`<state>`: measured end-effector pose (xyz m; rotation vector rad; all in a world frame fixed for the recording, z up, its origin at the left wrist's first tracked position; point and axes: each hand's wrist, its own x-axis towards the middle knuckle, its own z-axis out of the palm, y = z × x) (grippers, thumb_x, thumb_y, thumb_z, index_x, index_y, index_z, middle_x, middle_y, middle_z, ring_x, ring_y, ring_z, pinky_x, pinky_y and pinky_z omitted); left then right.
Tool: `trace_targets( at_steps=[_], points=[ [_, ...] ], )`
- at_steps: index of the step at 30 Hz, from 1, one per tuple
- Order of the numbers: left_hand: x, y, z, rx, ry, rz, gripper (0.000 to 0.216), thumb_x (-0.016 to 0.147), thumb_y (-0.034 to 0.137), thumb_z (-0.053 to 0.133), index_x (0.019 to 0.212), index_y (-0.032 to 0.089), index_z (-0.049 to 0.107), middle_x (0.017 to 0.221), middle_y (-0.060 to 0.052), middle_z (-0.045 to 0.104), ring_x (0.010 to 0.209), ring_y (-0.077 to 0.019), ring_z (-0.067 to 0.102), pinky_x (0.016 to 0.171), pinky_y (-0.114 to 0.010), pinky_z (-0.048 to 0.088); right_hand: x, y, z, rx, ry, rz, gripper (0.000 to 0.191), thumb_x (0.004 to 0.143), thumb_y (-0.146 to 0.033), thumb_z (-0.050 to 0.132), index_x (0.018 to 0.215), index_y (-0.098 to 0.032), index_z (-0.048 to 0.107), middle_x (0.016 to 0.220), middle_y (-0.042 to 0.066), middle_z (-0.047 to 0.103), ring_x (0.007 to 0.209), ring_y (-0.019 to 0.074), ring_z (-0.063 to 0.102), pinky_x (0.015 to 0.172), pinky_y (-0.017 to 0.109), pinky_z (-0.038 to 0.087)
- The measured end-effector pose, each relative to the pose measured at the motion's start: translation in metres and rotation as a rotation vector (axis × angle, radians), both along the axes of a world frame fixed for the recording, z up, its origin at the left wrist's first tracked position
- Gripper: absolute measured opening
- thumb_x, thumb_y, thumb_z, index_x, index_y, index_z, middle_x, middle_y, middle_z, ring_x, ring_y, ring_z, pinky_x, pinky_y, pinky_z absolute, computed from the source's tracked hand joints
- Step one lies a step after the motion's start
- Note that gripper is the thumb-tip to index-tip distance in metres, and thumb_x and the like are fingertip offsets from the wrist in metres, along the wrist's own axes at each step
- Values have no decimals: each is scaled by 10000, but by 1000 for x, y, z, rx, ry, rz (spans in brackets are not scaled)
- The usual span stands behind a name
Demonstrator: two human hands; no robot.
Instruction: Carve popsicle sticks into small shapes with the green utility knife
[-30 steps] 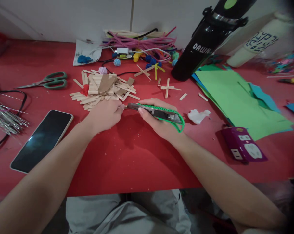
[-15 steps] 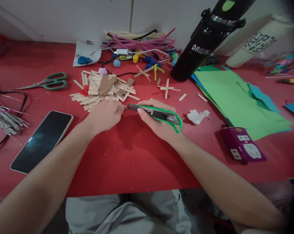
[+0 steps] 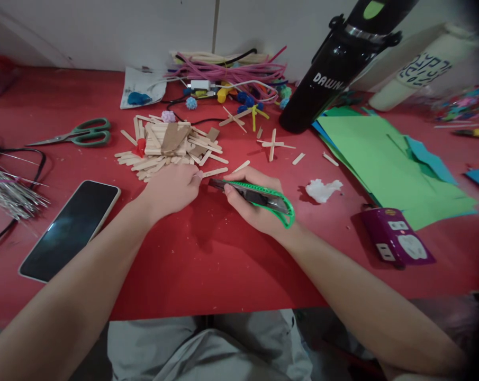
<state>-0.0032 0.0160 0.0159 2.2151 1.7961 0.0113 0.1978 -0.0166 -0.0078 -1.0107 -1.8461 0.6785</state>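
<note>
My left hand [image 3: 173, 189] is closed, pinching a wooden craft stick [image 3: 215, 172] whose free end points right. In my right hand [image 3: 259, 198] is a green utility knife [image 3: 259, 196], its tip aimed left, just below the craft stick and apart from it. Another stick [image 3: 241, 166] lies beyond the right fingers. Behind my left hand is a pile of craft sticks [image 3: 155, 166] with brown cardboard scraps [image 3: 174, 136] on top. Two crossed-stick pieces [image 3: 272, 144] lie farther back.
A phone [image 3: 70, 230] and green-handled scissors [image 3: 74, 132] lie left. To the right are crumpled tissue [image 3: 322, 190], a purple box [image 3: 398, 236] and green paper [image 3: 394, 159]. A black bottle [image 3: 322, 74] stands behind, near bundled pink pipe cleaners [image 3: 223, 72].
The utility knife has drawn slightly down, away from the craft stick. More of the stick in my left hand now shows, along with another stick beyond my right fingers.
</note>
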Motion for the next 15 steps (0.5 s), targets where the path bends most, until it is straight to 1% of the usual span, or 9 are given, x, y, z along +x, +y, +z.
trace_targets(
  at_steps=[4,7,11,15],
  points=[
    [0,0,2,-15,-15,12,397,970,343,313,871,211,674,898,-108,735,846,-274,680,691,-363,432,0,0,3,22,23,-25,127,939,-308,641,991,-200,683,873,12,719,736,134,647,678,257,515],
    [0,0,3,-13,-30,11,404,977,359,312,875,216,676,901,-104,744,845,-274,685,690,-366,437,-1,0,4,29,13,-46,148,946,-336,641,997,-205,689,894,21,719,774,147,650,709,274,528],
    [0,-1,3,-13,-22,9,403,979,354,316,875,209,677,938,-115,755,879,-283,689,692,-370,438,-1,0,4,4,3,-21,166,964,-360,619,1021,-218,684,954,24,733,828,161,673,743,291,544],
    [1,-1,3,-10,-17,10,402,975,341,316,891,203,684,954,-118,756,898,-288,691,699,-369,446,-1,0,4,-11,14,-5,168,970,-356,620,1039,-215,678,947,17,739,824,154,681,756,287,543]
  ],
)
